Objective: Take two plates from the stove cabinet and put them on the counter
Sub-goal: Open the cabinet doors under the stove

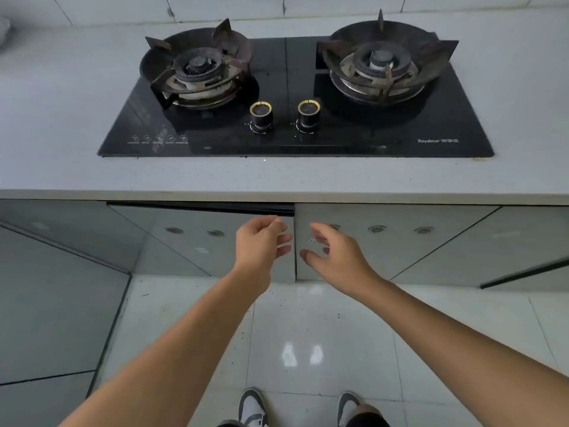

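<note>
Below the stove, the cabinet has two glossy grey doors. The left door [197, 241] stands slightly ajar, with a dark gap along its top edge. The right door [400, 245] looks flush and shut. My left hand [261, 241] is at the left door's inner edge, fingers loosely curled and touching or nearly touching it. My right hand [335, 254] hovers in front of the right door's inner edge, fingers spread and holding nothing. No plates are visible; the cabinet's inside is hidden. The grey speckled counter [277, 177] runs above the doors.
A black glass two-burner gas stove [295, 97] with two knobs is set into the counter. More grey cabinet doors flank both sides. The floor [308, 334] is shiny white tile. My two shoes show at the bottom edge.
</note>
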### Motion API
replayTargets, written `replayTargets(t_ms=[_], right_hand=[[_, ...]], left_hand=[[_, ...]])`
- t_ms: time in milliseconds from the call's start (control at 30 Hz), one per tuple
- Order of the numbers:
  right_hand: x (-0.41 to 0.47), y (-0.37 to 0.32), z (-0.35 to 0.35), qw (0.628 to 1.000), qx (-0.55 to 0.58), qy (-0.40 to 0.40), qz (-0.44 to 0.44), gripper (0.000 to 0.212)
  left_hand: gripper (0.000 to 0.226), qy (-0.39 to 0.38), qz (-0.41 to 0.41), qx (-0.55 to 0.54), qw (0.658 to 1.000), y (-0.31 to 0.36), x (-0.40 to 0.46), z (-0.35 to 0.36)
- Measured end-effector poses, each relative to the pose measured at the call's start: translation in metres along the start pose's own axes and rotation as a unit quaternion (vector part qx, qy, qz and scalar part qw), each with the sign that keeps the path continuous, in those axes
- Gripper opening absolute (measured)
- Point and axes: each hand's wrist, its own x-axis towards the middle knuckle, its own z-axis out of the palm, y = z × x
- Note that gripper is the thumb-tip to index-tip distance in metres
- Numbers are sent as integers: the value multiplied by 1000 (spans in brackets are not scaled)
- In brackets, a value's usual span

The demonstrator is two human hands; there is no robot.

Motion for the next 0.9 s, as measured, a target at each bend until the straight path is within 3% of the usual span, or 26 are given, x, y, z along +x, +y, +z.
replayTargets(t_ms=[233,900], right_hand=[[26,6,16,995,87,34,44,63],[46,9,29,994,97,-6,55,46]], left_hand=[[9,24,-36,-94,995,-4,13,15],[28,58,-43,-75,995,-4,19,15]])
